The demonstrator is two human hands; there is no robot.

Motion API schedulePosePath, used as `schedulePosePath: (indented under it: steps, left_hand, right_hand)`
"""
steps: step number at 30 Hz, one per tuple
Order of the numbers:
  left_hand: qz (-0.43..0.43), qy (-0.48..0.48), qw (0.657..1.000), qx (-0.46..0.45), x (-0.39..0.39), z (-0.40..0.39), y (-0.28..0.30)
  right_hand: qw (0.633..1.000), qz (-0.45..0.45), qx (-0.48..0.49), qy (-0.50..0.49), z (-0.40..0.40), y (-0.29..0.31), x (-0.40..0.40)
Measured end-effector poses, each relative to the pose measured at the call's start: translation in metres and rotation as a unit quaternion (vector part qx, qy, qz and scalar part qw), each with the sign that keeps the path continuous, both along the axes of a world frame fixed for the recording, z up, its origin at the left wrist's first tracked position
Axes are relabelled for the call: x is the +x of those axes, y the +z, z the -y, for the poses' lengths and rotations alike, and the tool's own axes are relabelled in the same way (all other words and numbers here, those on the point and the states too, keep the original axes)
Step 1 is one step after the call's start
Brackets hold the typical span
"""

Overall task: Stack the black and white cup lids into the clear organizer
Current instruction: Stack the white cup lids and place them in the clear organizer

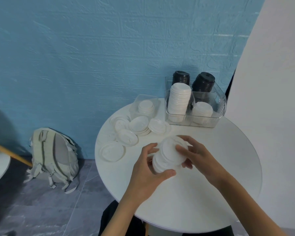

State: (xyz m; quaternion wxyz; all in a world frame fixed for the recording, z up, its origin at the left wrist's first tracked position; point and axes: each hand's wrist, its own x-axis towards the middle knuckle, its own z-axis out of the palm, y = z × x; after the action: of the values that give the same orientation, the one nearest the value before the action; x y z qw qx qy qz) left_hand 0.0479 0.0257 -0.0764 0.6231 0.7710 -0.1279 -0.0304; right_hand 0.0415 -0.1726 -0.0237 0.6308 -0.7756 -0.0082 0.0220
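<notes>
A short stack of white lids point(169, 155) is held above the middle of the round white table point(194, 193). My left hand point(148, 169) grips the stack from the left and below, thumb under it. My right hand point(192, 152) holds it from the right, fingers curled over the top lid. At the back right stands the clear organizer point(218, 106). Inside it are two black lid stacks point(203, 81) at the rear, a tall white lid stack point(178, 99) at the front left and a lower white stack point(203, 110) at the front right.
Several loose white lids point(126, 133) lie scattered at the table's left side. A small clear tray point(144, 106) holding a few white lids sits behind them. A grey backpack point(54, 157) leans against the blue wall on the floor. A white panel point(271, 99) rises at the right.
</notes>
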Motion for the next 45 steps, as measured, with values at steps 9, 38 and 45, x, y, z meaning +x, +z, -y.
schedulePosePath:
  steps: [9,38,45]
  left_hand:
    - [0.059,-0.025,0.996,0.069,-0.006,-0.001,0.005]
    - [0.032,0.072,0.994,0.078,-0.013,-0.024,0.004]
    - [0.025,0.072,0.994,0.073,-0.013,-0.025,0.004]
  right_hand:
    - [0.995,-0.015,-0.103,-0.003,-0.007,-0.022,0.004]
    - [0.947,0.119,-0.292,-0.059,-0.03,-0.026,0.082]
    - [0.893,0.11,-0.437,-0.011,-0.031,-0.039,0.127]
